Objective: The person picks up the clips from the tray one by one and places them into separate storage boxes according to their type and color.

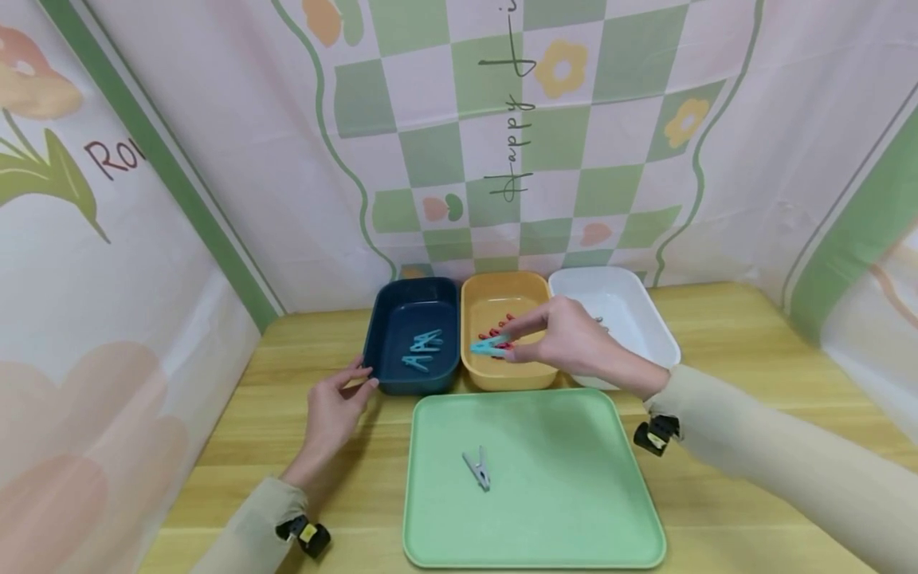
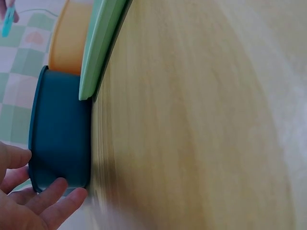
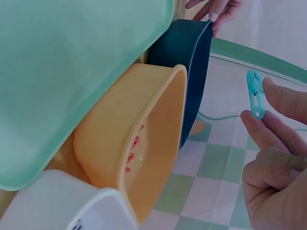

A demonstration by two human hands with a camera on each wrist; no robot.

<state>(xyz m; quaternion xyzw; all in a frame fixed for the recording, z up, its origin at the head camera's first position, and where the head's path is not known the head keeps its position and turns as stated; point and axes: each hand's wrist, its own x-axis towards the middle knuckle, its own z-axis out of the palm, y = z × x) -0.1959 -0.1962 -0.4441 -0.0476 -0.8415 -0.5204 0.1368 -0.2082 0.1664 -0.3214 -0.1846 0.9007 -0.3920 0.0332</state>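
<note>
My right hand (image 1: 574,339) pinches a light-blue clothespin (image 1: 489,346) between thumb and fingers, held above the yellow bin (image 1: 545,371). In the right wrist view that clothespin (image 3: 255,96) is clear of every bin. At the near left corner of the dark blue bin (image 1: 409,384), my left hand (image 1: 335,406) holds the rim, with fingertips (image 2: 53,191) against the outer wall. Several light-blue clothespins (image 1: 423,343) lie inside the dark blue bin. Red clothespins (image 3: 134,143) lie in the yellow one, partly hidden by my right hand in the head view.
A green tray (image 1: 545,510) lies in front of the bins, with one grey clothespin (image 1: 478,470) on it. The white bin (image 1: 663,339) stands at the right of the row, small items inside partly hidden. Behind the bins hangs a checkered cloth (image 1: 502,159).
</note>
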